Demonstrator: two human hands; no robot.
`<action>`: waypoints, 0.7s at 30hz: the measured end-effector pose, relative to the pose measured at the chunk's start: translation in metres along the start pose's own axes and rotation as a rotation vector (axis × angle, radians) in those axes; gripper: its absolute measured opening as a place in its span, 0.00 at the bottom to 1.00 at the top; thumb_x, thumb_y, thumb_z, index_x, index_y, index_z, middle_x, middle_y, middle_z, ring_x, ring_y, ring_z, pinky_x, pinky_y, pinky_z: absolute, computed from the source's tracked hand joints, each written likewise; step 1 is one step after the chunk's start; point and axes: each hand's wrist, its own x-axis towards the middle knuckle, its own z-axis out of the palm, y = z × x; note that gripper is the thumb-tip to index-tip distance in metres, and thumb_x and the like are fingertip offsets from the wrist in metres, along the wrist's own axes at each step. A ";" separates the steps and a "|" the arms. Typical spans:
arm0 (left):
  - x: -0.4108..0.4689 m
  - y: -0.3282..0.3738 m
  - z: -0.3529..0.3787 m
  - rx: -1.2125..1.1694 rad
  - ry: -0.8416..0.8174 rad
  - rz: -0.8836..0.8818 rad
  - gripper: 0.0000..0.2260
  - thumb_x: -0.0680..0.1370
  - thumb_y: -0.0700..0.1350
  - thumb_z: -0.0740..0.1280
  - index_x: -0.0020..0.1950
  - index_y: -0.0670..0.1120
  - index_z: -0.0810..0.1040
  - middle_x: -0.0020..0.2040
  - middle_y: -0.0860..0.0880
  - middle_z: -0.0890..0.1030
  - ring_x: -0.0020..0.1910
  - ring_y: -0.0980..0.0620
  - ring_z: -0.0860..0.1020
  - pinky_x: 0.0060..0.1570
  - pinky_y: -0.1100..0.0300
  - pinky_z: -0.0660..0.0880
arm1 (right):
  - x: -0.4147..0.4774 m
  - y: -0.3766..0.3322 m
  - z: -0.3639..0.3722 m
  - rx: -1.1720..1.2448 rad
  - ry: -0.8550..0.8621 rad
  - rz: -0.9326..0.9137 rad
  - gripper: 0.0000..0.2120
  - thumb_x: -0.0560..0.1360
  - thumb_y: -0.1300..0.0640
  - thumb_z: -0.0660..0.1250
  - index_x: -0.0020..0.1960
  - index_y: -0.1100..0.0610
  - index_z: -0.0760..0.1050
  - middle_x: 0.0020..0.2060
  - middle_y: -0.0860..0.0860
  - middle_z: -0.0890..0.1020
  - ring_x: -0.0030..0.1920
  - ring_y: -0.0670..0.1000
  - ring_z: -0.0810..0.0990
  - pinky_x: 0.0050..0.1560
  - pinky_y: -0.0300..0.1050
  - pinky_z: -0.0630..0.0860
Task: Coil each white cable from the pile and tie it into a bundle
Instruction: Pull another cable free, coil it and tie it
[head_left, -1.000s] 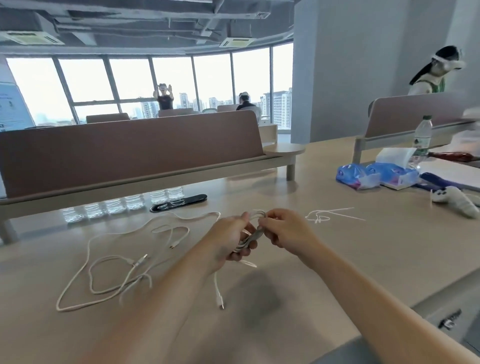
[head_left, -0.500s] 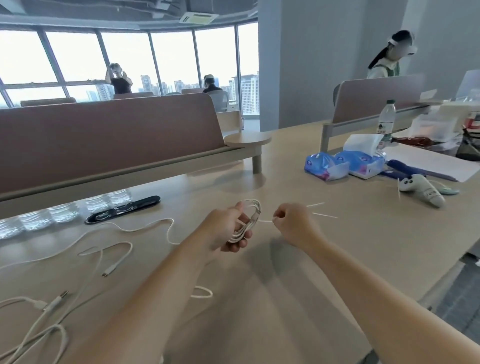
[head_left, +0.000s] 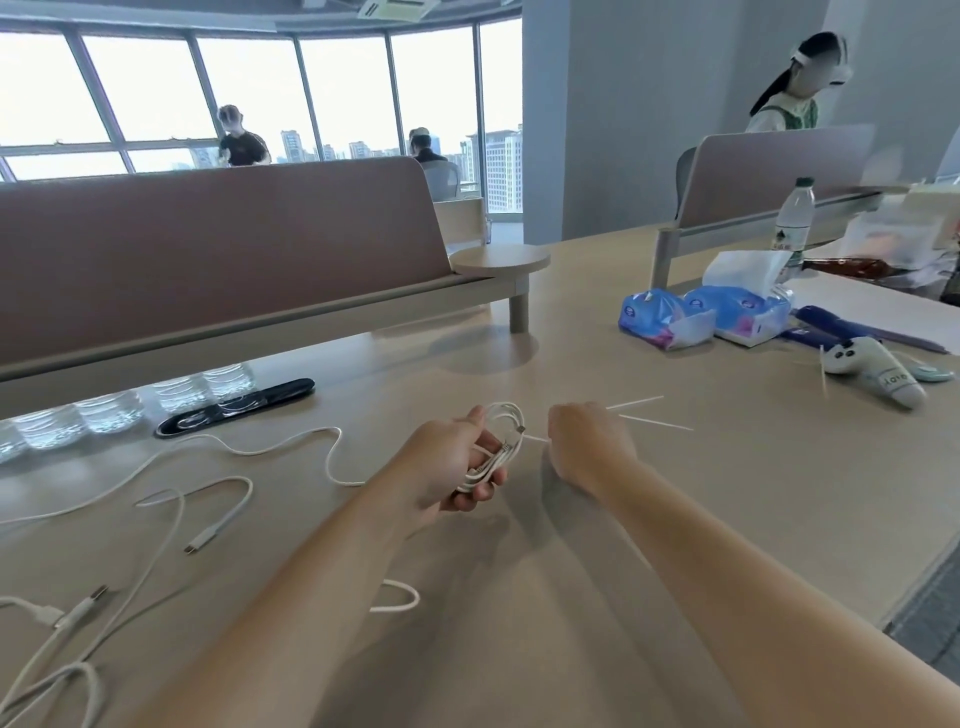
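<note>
My left hand (head_left: 457, 467) grips a coiled white cable (head_left: 501, 441) above the middle of the wooden table (head_left: 727, 519). A thin white tie runs from the coil to my right hand (head_left: 587, 441), which pinches its end just to the right of the coil. Two more thin white ties (head_left: 649, 413) lie on the table beyond my right hand. Loose white cables (head_left: 223, 519) sprawl over the table to the left, their plugs showing.
A black oval cable slot (head_left: 236, 408) and several water bottles (head_left: 124, 410) sit at the back left under a brown divider (head_left: 208, 260). Blue tissue packs (head_left: 701, 317), a sock toy (head_left: 872, 374) and a bottle (head_left: 792, 218) stand at the right. People are behind the dividers.
My hands have drawn apart, the right one pulling the tie out to the right of the coil. The view has swung right, so the loose cables now lie further left.
</note>
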 end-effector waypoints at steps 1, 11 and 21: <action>-0.002 0.001 -0.001 -0.001 0.001 0.002 0.17 0.86 0.55 0.54 0.50 0.43 0.72 0.34 0.42 0.78 0.25 0.50 0.69 0.29 0.61 0.59 | -0.002 -0.003 -0.003 -0.004 -0.016 -0.011 0.14 0.77 0.62 0.60 0.59 0.57 0.79 0.55 0.57 0.81 0.60 0.59 0.77 0.56 0.50 0.75; -0.040 0.020 -0.031 -0.082 0.051 0.051 0.20 0.85 0.57 0.56 0.56 0.40 0.74 0.35 0.41 0.79 0.25 0.50 0.69 0.28 0.60 0.60 | -0.012 -0.046 -0.049 0.834 -0.029 0.078 0.09 0.78 0.62 0.64 0.40 0.53 0.75 0.30 0.51 0.80 0.30 0.52 0.78 0.36 0.44 0.73; -0.108 0.019 -0.120 -0.173 0.202 0.113 0.20 0.84 0.58 0.57 0.60 0.42 0.75 0.33 0.44 0.80 0.27 0.49 0.70 0.30 0.60 0.63 | -0.051 -0.163 -0.087 1.266 -0.427 -0.075 0.09 0.79 0.68 0.58 0.45 0.61 0.75 0.28 0.53 0.73 0.24 0.47 0.63 0.27 0.40 0.59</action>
